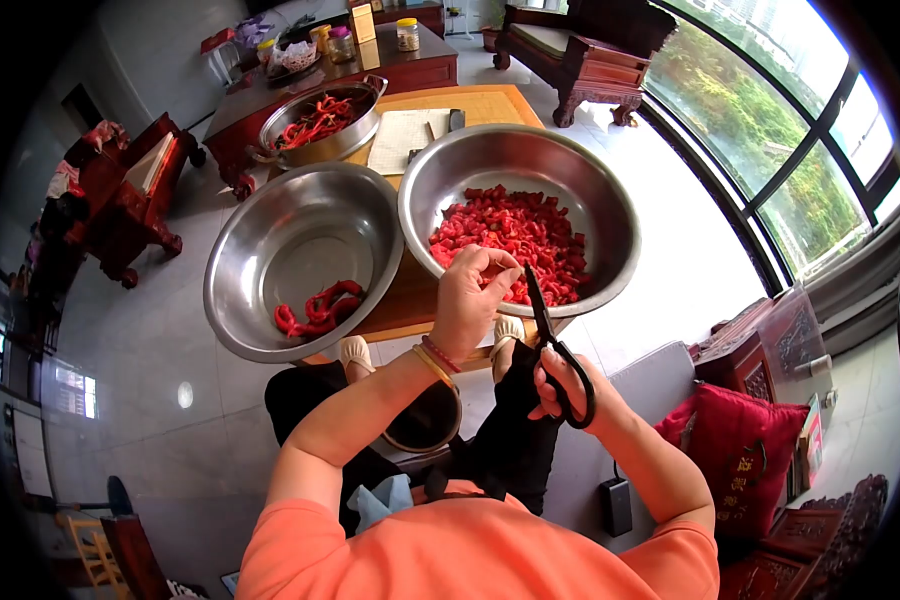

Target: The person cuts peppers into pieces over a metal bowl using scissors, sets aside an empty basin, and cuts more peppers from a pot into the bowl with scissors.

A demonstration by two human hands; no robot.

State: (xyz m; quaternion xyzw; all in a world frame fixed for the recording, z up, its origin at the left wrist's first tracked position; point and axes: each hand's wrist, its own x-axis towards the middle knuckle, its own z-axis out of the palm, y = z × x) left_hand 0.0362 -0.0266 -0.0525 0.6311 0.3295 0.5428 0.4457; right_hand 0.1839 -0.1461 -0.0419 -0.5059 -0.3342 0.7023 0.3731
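Note:
My right hand (562,385) is closed on the handles of black scissors (542,310), whose blades point up toward the near rim of the right steel basin (612,200). That basin holds many cut red pepper pieces (520,235). My left hand (470,295) is pinched above the basin's near edge, beside the scissor tips; what is between its fingertips is too small to make out. In the left steel basin (240,250) lie a few whole red peppers (320,308).
Behind the basins, a steel pot (360,135) of red peppers and a paper (405,140) rest on the wooden table (500,100). A dark bowl (425,420) is between my legs. A red cushion (735,450) lies at the right.

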